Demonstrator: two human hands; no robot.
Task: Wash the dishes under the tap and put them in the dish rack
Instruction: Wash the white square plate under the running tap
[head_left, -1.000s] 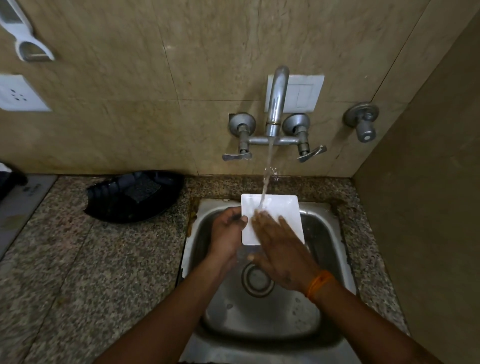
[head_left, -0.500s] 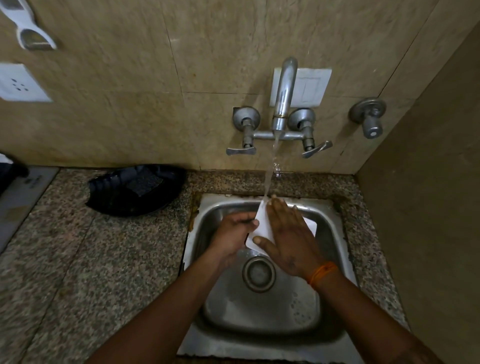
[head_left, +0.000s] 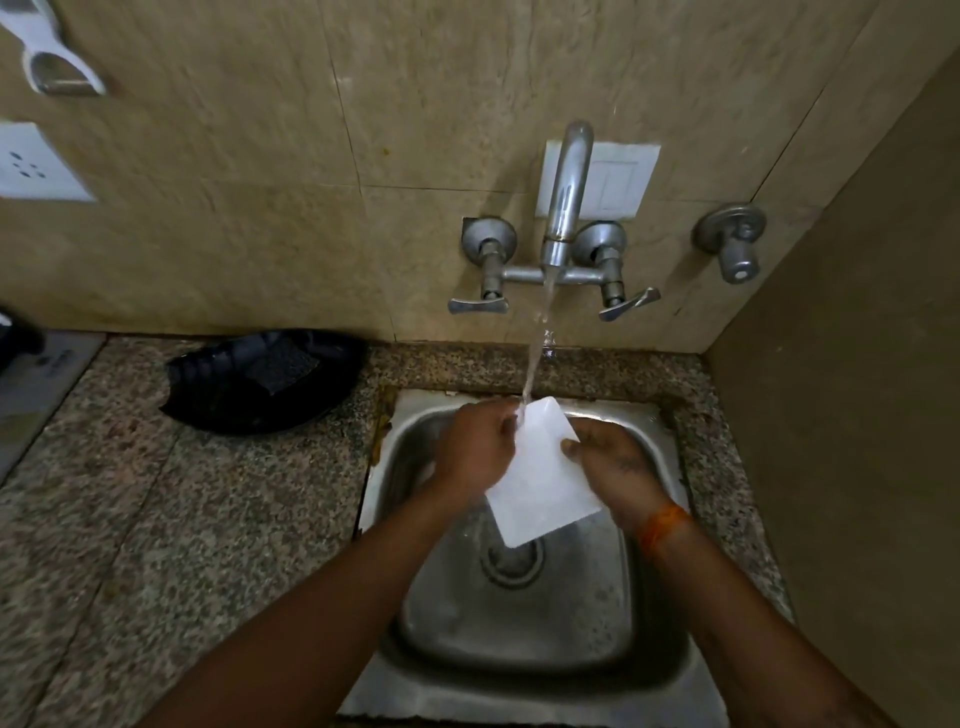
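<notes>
White square plate (head_left: 540, 478) btwn both hands over sink (head_left: 519, 623), under tap stream; left hand (head_left: 475, 447) & right hand (head_left: 613, 467) grip its edges.

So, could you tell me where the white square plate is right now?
In the head view, the white square plate is tilted over the sink, held between the left hand and right hand, its upper corner under the tap's stream.

Head view, single: worn on head, faces forward and down, close above sink (head_left: 670, 670); wall tap (head_left: 563, 197) ahead, both forearms entering below.
</notes>
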